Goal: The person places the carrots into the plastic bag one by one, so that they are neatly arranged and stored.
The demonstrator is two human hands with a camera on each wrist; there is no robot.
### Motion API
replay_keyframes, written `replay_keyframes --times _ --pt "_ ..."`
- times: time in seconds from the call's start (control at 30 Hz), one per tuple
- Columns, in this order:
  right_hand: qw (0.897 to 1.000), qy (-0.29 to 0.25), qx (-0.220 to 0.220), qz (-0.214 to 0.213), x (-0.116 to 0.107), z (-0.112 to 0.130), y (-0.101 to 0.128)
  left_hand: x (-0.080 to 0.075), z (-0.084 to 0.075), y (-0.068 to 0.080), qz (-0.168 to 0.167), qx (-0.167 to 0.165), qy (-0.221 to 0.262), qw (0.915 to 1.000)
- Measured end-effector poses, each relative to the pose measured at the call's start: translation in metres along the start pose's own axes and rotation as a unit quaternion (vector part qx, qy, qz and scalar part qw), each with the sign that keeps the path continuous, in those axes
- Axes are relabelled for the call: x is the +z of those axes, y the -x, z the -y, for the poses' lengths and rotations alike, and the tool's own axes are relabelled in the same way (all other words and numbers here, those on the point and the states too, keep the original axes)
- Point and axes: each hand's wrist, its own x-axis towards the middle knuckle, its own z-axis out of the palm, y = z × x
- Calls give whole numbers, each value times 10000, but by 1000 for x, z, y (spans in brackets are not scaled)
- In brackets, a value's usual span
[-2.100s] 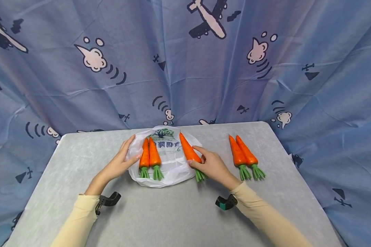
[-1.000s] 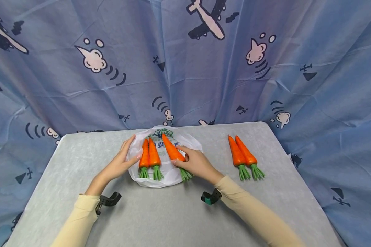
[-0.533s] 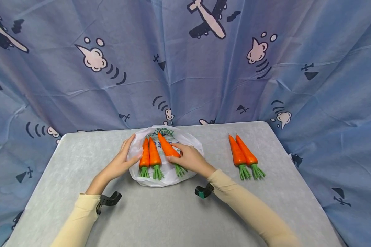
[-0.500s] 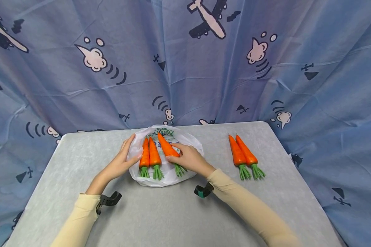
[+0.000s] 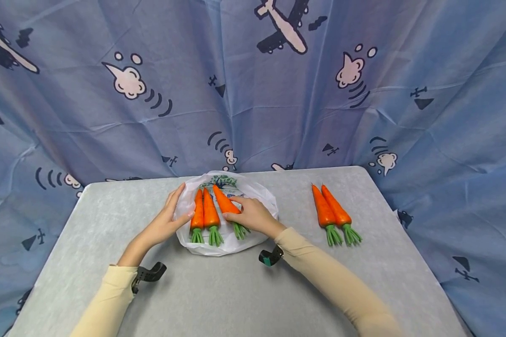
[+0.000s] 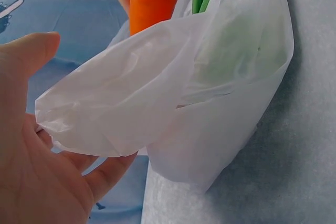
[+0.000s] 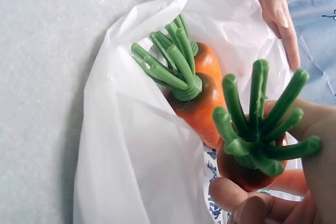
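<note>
A white plastic bag (image 5: 221, 249) with printing on it lies open toward the back of the table. Two orange carrots (image 5: 211, 211) with green stems lie side by side in its mouth. My right hand (image 5: 256, 216) grips a third carrot (image 5: 223, 200) near its stem end, thumb on one side and fingers on the other. That carrot is tilted over the bag, its tip leaning toward the other two. At the bag's left side, my left hand (image 6: 50, 177) supports the plastic from outside with spread fingers, its thumb standing apart from the bag.
Two more carrots (image 5: 331, 208) lie together on the right of the grey table (image 5: 219, 299). A blue curtain (image 5: 253, 107) with airplane prints hangs right behind the table's back edge. Each wrist wears a dark camera band (image 5: 149, 272).
My right hand has carried the third carrot leftward, from the bag's right side to close by the two carrots in it. The left hand stays in place.
</note>
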Motion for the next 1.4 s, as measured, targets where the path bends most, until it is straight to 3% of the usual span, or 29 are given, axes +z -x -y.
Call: replay_keyframes --times 0.77,1.4 --pt "9999 93 64 4 16 -4 -25 2 0 -1 -32 13 -68 10000" --pt "9993 193 284 113 25 -2 -32 4 1 -3 -26 116 14 9999"
